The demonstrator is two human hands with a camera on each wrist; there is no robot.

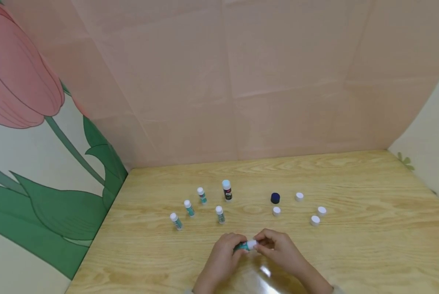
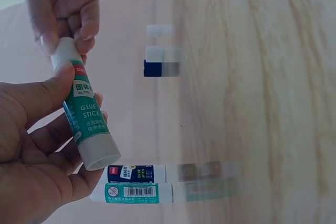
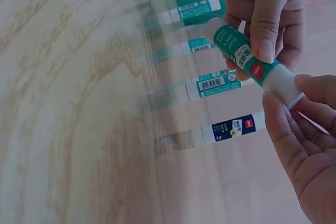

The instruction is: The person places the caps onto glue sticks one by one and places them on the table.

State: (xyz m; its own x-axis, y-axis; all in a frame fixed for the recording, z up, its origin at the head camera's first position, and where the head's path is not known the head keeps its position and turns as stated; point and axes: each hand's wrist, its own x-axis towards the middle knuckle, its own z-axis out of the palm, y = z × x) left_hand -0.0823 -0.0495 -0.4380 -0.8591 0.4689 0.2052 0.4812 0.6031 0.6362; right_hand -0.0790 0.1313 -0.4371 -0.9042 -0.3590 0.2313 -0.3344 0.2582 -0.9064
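Over the front middle of the table, my left hand [image 1: 224,252] grips a glue stick [image 2: 88,98] with a teal label, its thumb lying along the barrel in the left wrist view. My right hand [image 1: 281,250] pinches the white end [image 3: 282,85] of the same stick, beside the red logo, between thumb and fingers. The stick lies tilted between the two hands, and its other white end [image 2: 100,151] points away from the right hand.
Several teal-labelled glue sticks [image 1: 189,208] stand upright left of centre, with a larger dark-labelled glue stick [image 1: 227,192] behind them. To the right lie a dark blue cap [image 1: 275,198] and several white caps [image 1: 315,220]. A pink cloth [image 1: 238,90] hangs behind the wooden table [image 1: 370,245].
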